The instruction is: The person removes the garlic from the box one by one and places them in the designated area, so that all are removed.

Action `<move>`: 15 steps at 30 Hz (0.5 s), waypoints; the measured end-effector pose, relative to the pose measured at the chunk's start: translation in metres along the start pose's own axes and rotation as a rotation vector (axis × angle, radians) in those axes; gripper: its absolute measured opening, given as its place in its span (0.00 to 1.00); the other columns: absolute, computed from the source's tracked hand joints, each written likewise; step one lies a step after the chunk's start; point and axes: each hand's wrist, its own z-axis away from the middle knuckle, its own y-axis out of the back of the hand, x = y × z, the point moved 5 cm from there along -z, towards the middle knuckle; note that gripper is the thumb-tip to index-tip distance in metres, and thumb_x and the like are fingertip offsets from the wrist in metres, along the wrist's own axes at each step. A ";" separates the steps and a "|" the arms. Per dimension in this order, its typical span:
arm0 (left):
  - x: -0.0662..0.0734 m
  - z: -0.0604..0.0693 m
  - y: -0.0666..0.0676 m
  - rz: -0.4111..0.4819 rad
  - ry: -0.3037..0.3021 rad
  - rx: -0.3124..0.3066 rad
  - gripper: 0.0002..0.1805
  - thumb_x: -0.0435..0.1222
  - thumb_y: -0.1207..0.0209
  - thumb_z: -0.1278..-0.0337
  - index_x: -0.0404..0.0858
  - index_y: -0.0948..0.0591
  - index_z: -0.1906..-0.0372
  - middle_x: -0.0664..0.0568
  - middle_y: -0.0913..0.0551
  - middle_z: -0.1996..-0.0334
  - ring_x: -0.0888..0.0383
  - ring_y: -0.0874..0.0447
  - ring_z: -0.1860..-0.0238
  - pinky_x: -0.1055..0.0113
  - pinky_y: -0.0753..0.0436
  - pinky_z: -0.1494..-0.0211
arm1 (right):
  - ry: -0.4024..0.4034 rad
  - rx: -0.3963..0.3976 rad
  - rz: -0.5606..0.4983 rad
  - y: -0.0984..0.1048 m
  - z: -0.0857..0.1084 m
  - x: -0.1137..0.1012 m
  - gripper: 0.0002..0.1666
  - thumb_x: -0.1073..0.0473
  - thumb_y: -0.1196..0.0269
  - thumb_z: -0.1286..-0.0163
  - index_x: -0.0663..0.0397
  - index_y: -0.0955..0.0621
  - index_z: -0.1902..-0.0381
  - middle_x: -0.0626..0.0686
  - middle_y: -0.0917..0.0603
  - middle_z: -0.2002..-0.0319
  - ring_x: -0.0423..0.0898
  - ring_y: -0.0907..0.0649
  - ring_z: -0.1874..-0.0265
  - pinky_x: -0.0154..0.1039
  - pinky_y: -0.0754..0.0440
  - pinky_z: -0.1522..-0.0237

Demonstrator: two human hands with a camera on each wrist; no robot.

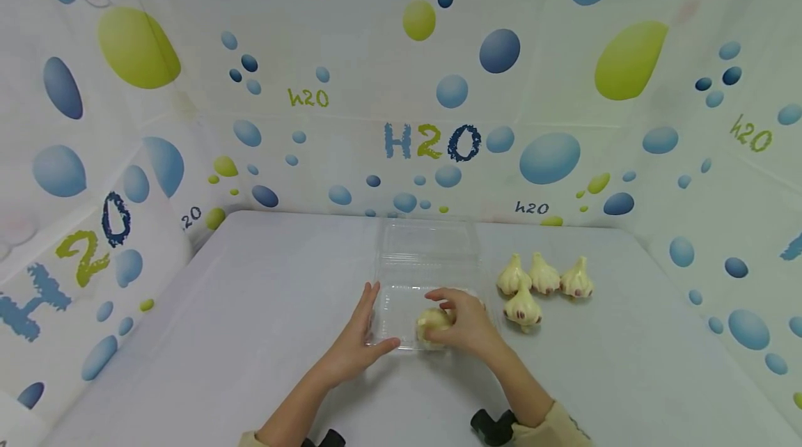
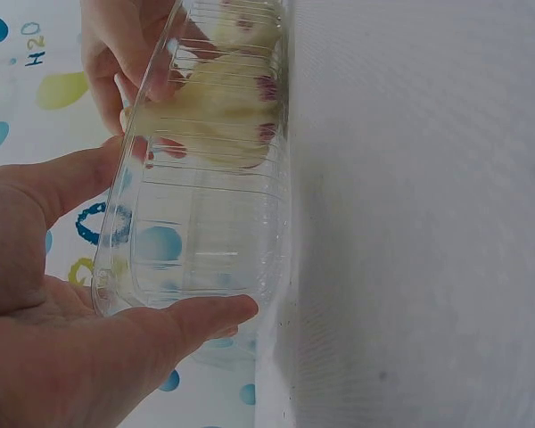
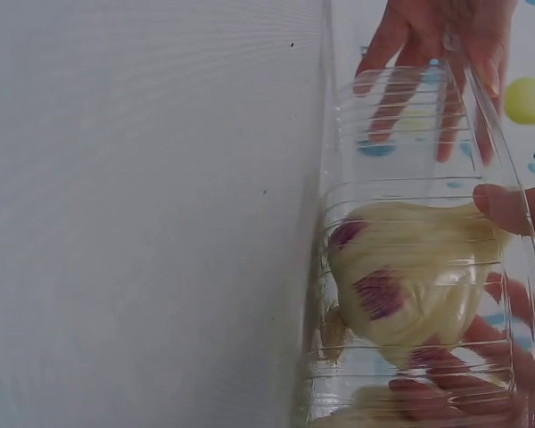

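Note:
A clear plastic clamshell box lies with its lid folded back. My left hand rests against the box's left end, its fingers straight along the side and its thumb by the front wall. Inside the box, at the right, my right hand grips a garlic bulb with thumb and curled fingers. Through the ribbed wall in the right wrist view, the bulb shows purple patches and its stem near the thumb. Another garlic bulb sits beyond it in the box, partly hidden.
Several garlic bulbs stand grouped on the white table, right of the box. A curtain printed with blue and green drops hangs behind and at the sides. Black wrist-camera parts show by the sleeves.

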 end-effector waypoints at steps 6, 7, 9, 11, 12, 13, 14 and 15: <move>0.000 -0.001 0.000 -0.018 0.001 0.004 0.51 0.35 0.35 0.51 0.41 0.57 0.28 0.39 0.67 0.29 0.38 0.62 0.31 0.42 0.42 0.38 | -0.010 0.014 0.059 -0.002 -0.002 0.001 0.32 0.54 0.24 0.61 0.52 0.20 0.53 0.53 0.18 0.54 0.50 0.19 0.58 0.58 0.35 0.53; 0.000 -0.001 0.000 -0.017 0.001 0.004 0.51 0.35 0.35 0.51 0.41 0.57 0.28 0.39 0.67 0.29 0.38 0.62 0.31 0.42 0.42 0.38 | -0.008 0.014 0.059 -0.003 -0.002 0.000 0.32 0.54 0.24 0.60 0.52 0.20 0.53 0.53 0.18 0.54 0.51 0.19 0.58 0.58 0.34 0.53; 0.000 -0.001 0.000 -0.011 0.002 0.003 0.51 0.35 0.35 0.50 0.41 0.57 0.28 0.40 0.68 0.29 0.38 0.62 0.31 0.42 0.43 0.38 | -0.006 0.011 0.060 -0.004 -0.003 0.000 0.32 0.55 0.23 0.61 0.52 0.19 0.54 0.53 0.19 0.54 0.52 0.19 0.58 0.57 0.31 0.53; 0.001 -0.001 0.000 -0.001 0.002 0.000 0.51 0.35 0.36 0.50 0.40 0.57 0.28 0.40 0.68 0.29 0.38 0.62 0.31 0.42 0.43 0.38 | -0.009 0.002 0.065 -0.005 -0.004 0.000 0.32 0.55 0.23 0.60 0.52 0.19 0.54 0.53 0.19 0.54 0.52 0.20 0.58 0.55 0.27 0.55; 0.000 0.000 0.000 0.005 0.002 -0.002 0.51 0.35 0.36 0.50 0.40 0.57 0.28 0.40 0.68 0.29 0.38 0.62 0.31 0.43 0.43 0.37 | -0.009 -0.004 0.066 -0.005 -0.005 0.001 0.32 0.55 0.23 0.60 0.52 0.19 0.54 0.53 0.19 0.54 0.52 0.20 0.57 0.53 0.26 0.56; 0.000 0.000 0.000 0.010 0.001 -0.004 0.51 0.35 0.36 0.50 0.40 0.57 0.28 0.40 0.68 0.29 0.38 0.62 0.31 0.43 0.43 0.37 | -0.007 -0.008 0.063 -0.006 -0.005 0.001 0.31 0.56 0.23 0.60 0.52 0.19 0.54 0.52 0.19 0.54 0.52 0.20 0.57 0.51 0.24 0.57; 0.000 0.000 0.000 0.013 0.002 -0.006 0.51 0.35 0.36 0.50 0.40 0.58 0.28 0.40 0.69 0.29 0.38 0.62 0.31 0.43 0.44 0.37 | -0.007 -0.014 0.062 -0.007 -0.005 0.002 0.31 0.56 0.23 0.60 0.52 0.19 0.54 0.52 0.19 0.54 0.52 0.20 0.57 0.50 0.24 0.57; -0.001 -0.001 0.000 0.018 0.001 -0.007 0.51 0.35 0.36 0.50 0.39 0.58 0.28 0.39 0.69 0.29 0.38 0.62 0.31 0.43 0.44 0.37 | -0.006 -0.019 0.058 -0.008 -0.006 0.002 0.31 0.56 0.23 0.60 0.52 0.19 0.54 0.51 0.19 0.54 0.52 0.21 0.57 0.49 0.23 0.57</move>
